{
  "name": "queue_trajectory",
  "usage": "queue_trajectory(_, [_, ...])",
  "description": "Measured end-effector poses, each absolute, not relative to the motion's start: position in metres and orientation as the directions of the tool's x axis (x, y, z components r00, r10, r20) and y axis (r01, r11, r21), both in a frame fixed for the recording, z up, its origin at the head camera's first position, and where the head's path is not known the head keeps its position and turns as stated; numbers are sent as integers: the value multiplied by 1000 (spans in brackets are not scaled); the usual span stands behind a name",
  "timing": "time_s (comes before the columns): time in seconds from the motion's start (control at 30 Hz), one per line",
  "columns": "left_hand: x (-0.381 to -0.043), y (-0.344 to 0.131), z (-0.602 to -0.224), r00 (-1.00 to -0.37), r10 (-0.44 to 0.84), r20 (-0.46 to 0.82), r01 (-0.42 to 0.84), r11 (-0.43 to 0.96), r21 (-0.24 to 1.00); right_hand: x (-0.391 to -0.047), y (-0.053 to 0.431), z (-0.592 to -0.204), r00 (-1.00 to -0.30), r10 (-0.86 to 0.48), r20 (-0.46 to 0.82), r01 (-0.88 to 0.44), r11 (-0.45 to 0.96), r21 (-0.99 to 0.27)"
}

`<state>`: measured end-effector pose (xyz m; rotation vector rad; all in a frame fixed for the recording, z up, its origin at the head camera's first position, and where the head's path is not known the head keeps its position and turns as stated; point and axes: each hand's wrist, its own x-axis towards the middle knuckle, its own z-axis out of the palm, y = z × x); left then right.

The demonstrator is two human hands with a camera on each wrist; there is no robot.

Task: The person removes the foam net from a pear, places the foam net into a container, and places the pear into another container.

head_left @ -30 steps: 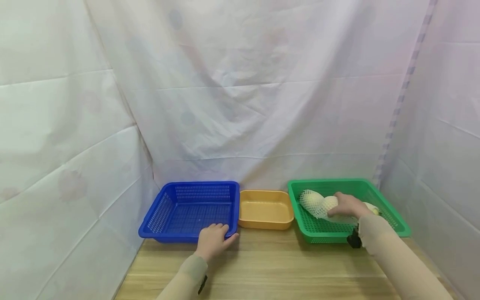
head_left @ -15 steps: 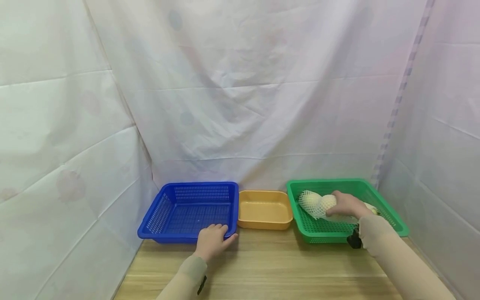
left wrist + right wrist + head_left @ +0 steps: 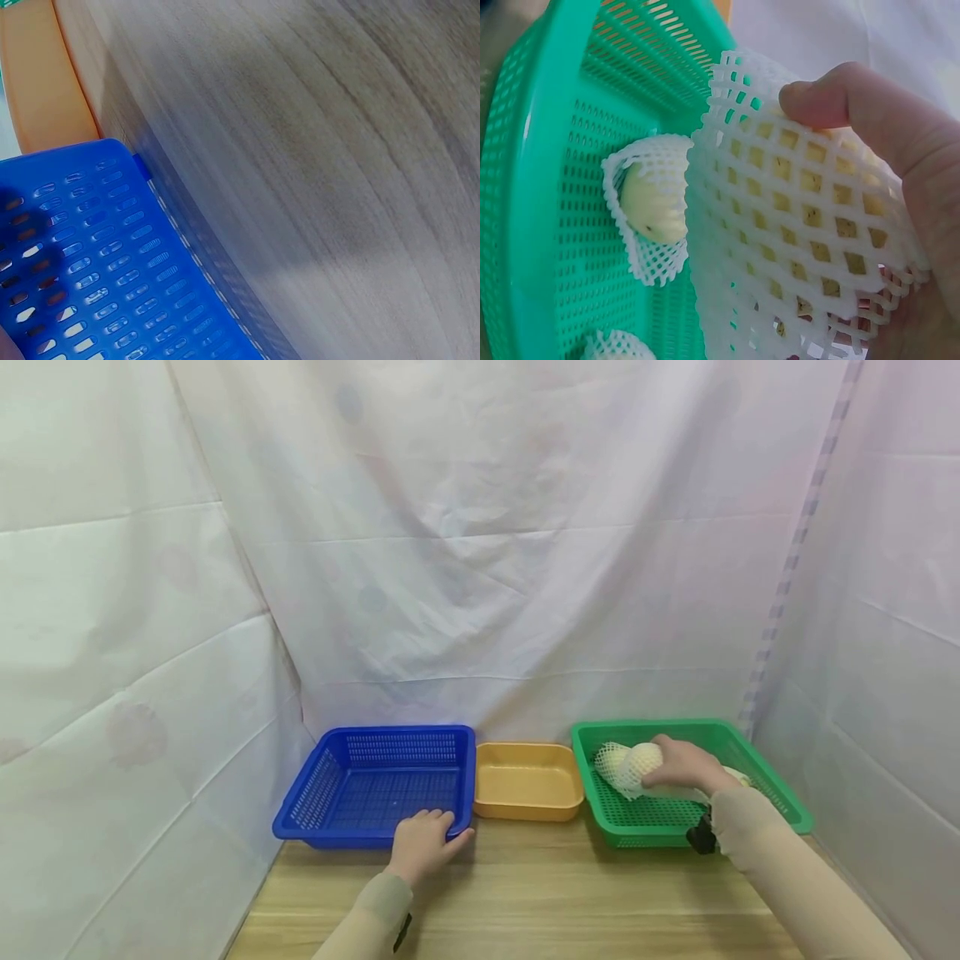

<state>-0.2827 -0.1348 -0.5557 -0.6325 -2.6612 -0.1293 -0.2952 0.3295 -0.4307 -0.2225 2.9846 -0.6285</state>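
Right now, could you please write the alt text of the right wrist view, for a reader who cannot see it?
A right hand grips a pale yellow fruit in a white foam net, shown large in the foreground. Behind it, a green perforated plastic basket holds another netted fruit, and part of one more white net shows at the bottom edge.

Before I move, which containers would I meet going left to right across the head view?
Blue basket → yellow tray → green basket.
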Motion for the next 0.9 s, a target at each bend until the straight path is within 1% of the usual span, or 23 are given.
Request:
queue_trajectory(0.33, [-284, -135, -558, -822, 413, 392, 446, 895, -6, -297, 317, -426, -986, -164, -35, -135, 899, -416])
queue_trajectory(0.9, [-282, -134, -553, -826, 416, 379, 447, 894, -7, -300, 295, -424, -975, -221, -2, -199, 884, -422])
